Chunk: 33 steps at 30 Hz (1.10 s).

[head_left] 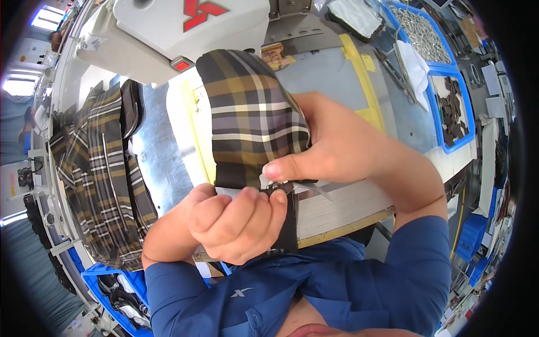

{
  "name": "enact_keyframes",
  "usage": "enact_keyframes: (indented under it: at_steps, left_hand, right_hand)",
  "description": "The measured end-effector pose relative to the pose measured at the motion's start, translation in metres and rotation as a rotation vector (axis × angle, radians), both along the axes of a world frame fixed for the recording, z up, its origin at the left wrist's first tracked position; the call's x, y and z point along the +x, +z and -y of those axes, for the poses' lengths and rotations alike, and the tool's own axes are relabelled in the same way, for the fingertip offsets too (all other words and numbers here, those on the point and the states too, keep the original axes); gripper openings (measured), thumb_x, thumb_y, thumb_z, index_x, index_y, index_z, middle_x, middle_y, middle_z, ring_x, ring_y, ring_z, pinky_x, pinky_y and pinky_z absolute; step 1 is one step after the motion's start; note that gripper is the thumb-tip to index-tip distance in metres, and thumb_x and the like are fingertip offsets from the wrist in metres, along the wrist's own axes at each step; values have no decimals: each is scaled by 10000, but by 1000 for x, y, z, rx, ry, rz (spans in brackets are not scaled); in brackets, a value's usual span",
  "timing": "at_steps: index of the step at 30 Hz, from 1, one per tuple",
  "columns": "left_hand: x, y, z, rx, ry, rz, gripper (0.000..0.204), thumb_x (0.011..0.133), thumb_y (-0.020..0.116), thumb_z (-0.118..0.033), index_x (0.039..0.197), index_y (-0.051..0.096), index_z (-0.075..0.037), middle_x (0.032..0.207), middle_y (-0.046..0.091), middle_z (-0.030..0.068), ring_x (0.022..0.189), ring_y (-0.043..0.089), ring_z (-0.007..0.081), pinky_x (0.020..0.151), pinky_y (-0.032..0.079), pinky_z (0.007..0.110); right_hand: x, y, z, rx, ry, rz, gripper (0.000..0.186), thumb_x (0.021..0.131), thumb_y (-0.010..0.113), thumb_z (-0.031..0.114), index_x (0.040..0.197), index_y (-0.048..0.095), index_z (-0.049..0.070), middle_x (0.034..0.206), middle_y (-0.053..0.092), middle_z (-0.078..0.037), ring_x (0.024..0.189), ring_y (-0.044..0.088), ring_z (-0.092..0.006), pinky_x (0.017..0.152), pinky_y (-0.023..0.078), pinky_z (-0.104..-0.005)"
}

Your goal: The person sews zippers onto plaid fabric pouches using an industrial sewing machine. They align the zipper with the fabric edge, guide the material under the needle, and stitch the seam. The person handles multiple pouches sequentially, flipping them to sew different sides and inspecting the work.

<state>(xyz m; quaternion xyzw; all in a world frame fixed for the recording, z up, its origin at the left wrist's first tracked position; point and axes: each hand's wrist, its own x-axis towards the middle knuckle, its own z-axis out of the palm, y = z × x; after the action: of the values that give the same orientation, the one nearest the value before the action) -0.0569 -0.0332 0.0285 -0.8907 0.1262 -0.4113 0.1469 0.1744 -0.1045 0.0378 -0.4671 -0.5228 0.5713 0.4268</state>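
Observation:
A piece of plaid fabric [252,106] in brown, black and white stands bulging up from the table in front of me. My right hand [331,140] grips its right side, fingers behind it and thumb pressed on its lower front edge. Below that edge, my left hand [238,224] is closed with its fingers curled, pinching a short dark strip [281,189] with a small shiny metal piece. Thin white tape [317,190] sticks out to the right of the fingertips. A wider black strap [289,224] hangs down over the table's front edge.
A white sewing machine [196,33] stands behind. Plaid bags [104,180] are piled on the left. At the right are a blue bin [393,22] of metal parts, another blue bin [472,126] of dark pieces, and scissors-like tools [396,73]. Yellow tape [359,73] marks the tabletop.

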Motion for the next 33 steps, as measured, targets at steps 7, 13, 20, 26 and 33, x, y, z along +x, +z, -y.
enact_keyframes:
  at_steps: [7,13,20,26,33]
  left_hand:
    - [2,0,-1,-235,-110,-51,162,699,783,79,811,745,-32,851,546,41,883,729,256,689,490,359]
    - [-4,10,-4,-392,-14,-7,250,729,788,100,961,715,39,906,539,68,859,744,301,677,506,381]
    - [-20,15,1,-449,-37,-105,362,768,750,112,1101,661,5,1037,652,185,881,690,315,686,543,401]
    - [-4,8,2,-473,-199,40,172,760,778,96,885,705,3,842,515,44,807,750,273,663,511,356]
    - [-9,0,8,-398,-197,16,291,807,797,45,1059,687,-49,916,636,64,990,702,283,761,524,396]
  right_hand:
    - [-3,7,6,-5,-137,13,609,911,852,172,1415,574,-28,1088,753,-132,1014,683,-172,929,542,-350]
    - [4,40,18,-84,-179,-73,989,841,807,10,1675,277,43,1162,767,-140,1014,732,-157,912,563,-318]
    - [0,31,25,523,-139,511,380,731,856,-10,1084,764,96,944,759,-93,806,741,-257,716,560,-345]
    - [-8,39,26,864,-290,870,273,692,842,35,949,773,94,999,761,-61,888,712,-249,716,543,-386]
    - [-2,22,21,1187,-64,840,178,778,773,102,939,764,24,969,759,-85,879,707,-252,689,535,-388]
